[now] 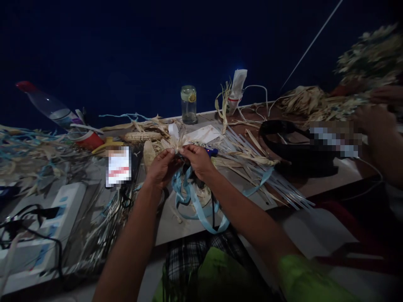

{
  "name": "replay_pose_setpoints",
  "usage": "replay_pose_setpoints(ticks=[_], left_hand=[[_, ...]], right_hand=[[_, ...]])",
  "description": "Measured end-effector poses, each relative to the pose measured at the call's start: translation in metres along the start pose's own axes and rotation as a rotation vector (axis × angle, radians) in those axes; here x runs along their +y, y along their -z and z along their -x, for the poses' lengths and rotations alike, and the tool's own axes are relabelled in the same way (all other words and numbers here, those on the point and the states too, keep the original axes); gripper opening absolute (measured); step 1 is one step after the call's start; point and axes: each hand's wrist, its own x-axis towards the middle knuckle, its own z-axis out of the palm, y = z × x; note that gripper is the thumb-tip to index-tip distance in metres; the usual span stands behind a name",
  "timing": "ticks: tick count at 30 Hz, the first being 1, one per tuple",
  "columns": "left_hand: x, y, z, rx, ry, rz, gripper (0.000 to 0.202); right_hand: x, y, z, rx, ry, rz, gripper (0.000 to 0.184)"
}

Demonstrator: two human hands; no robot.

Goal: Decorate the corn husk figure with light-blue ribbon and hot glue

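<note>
My left hand [162, 167] and my right hand [197, 159] meet over the middle of the table [317, 188], both pinched on a pale corn-husk flower [178, 140] with petals that fan upward. Their fingertips press together at its base. Under my hands a light blue ribbon [197, 207] loops and trails toward the table's front edge. A small blue tool [210, 150] lies just behind my right hand.
Corn cobs [142, 136], husk strips and clear sticks [267, 176] litter the table. A glass jar [189, 105] stands at the back, a bottle [52, 107] at left, a power strip [47, 226] front left, a phone [119, 165]. Another person's hand [380, 126] works husks at right.
</note>
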Motion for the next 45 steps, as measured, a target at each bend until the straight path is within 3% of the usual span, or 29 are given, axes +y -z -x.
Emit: replay_pose_setpoints(ticks=[4, 11, 15, 19, 27, 30, 35, 45], left_hand=[[-0.002, 0.002, -0.002, -0.002, -0.024, -0.058, 0.031], [-0.009, -0.002, -0.004, 0.142, -0.302, -0.409, 0.017], [-0.008, -0.004, -0.003, 0.157, -0.399, -0.523, 0.013], [-0.005, -0.004, -0.003, 0.195, -0.406, -0.555, 0.016], [-0.007, -0.003, -0.004, 0.243, -0.404, -0.539, 0.018], [-0.009, 0.000, -0.008, 0.213, -0.327, -0.348, 0.024], [-0.007, 0.004, -0.008, 0.002, -0.079, 0.010, 0.034], [-0.005, 0.003, -0.004, -0.174, 0.044, 0.175, 0.028]], right_hand=[[0.005, 0.004, -0.002, -0.003, 0.013, 0.058, 0.030], [0.015, 0.013, -0.011, 0.116, 0.178, 0.406, 0.016], [0.013, 0.012, -0.010, 0.162, 0.205, 0.520, 0.014], [0.011, 0.009, -0.006, 0.059, 0.228, 0.484, 0.013], [0.010, 0.008, -0.001, 0.063, 0.334, 0.576, 0.013], [0.012, 0.009, -0.001, 0.051, 0.365, 0.586, 0.013], [0.011, 0.011, 0.001, -0.022, 0.359, 0.545, 0.016], [0.010, 0.010, 0.002, -0.022, 0.352, 0.665, 0.014]])
